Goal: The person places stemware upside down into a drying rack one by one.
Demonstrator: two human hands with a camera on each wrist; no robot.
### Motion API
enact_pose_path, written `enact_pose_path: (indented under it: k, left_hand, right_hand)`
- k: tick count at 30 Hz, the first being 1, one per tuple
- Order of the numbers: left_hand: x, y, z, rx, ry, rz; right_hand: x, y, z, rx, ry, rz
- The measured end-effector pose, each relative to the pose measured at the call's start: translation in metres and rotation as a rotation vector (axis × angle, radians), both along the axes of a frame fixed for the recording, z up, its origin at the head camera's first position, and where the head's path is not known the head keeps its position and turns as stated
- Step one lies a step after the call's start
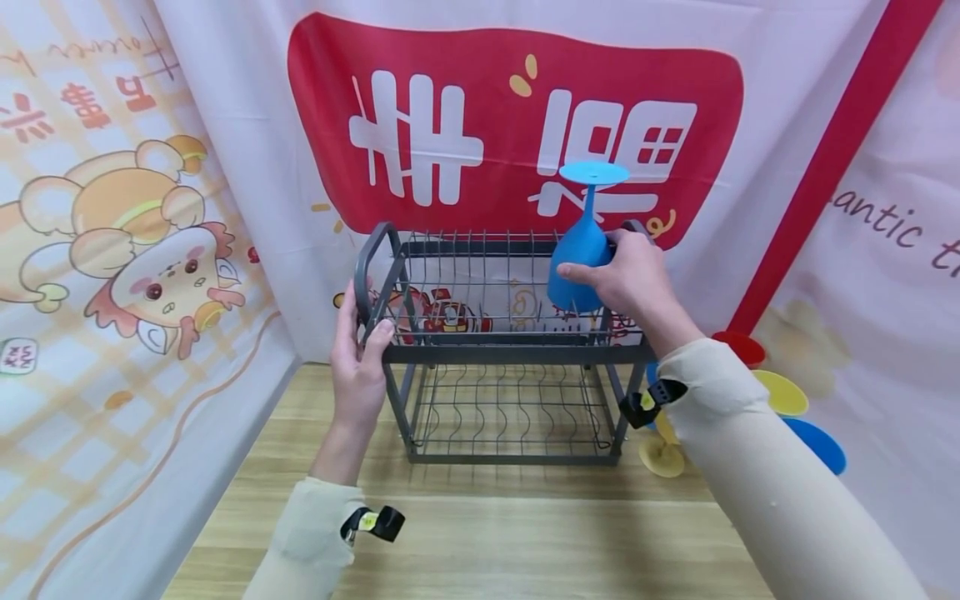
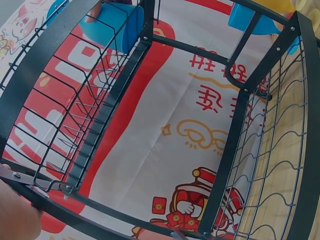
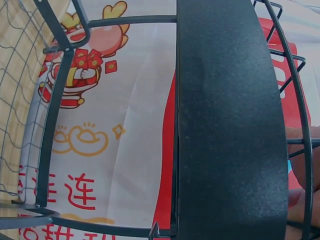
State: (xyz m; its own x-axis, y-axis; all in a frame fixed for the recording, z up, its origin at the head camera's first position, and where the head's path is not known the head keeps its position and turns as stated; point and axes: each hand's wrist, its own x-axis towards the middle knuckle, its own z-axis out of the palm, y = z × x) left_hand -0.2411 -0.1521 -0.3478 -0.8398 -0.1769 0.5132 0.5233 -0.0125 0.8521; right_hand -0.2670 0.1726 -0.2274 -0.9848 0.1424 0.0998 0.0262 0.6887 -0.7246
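Note:
A dark grey two-tier dish rack (image 1: 510,353) stands on the wooden table. My left hand (image 1: 358,358) grips the left end of its upper tier, thumb over the front corner. On the right side of that tier, a blue goblet (image 1: 579,260) is upside down, foot upward and rim low against the wires. My right hand (image 1: 633,275) holds the goblet's bowl, thumb in front and fingers behind. In the left wrist view the goblet (image 2: 115,27) shows through the upper wires. The right wrist view has the rack's bar (image 3: 230,120) covering most of the goblet.
Right of the rack, partly behind my right forearm, stand a red cup (image 1: 741,348), a yellow cup (image 1: 782,392) and a blue cup (image 1: 816,445). A yellow goblet foot (image 1: 662,457) shows beside the rack. Printed cloth (image 1: 232,108) hangs behind and at both sides.

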Motion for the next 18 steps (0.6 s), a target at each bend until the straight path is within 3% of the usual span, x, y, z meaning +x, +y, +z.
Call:
enact_pose_path:
  k: [10, 18]
  left_hand:
    - [0.0002, -0.0003, -0.0008, -0.009, 0.003, -0.002]
    - [-0.0009, -0.0002, -0.0024, -0.011, 0.012, -0.01]
  right_hand:
    - [0.0016, 0.0002, -0.0002, -0.002, 0.024, 0.0]
    - [0.0057, 0.0036, -0.0036, -0.059, 0.142, -0.019]
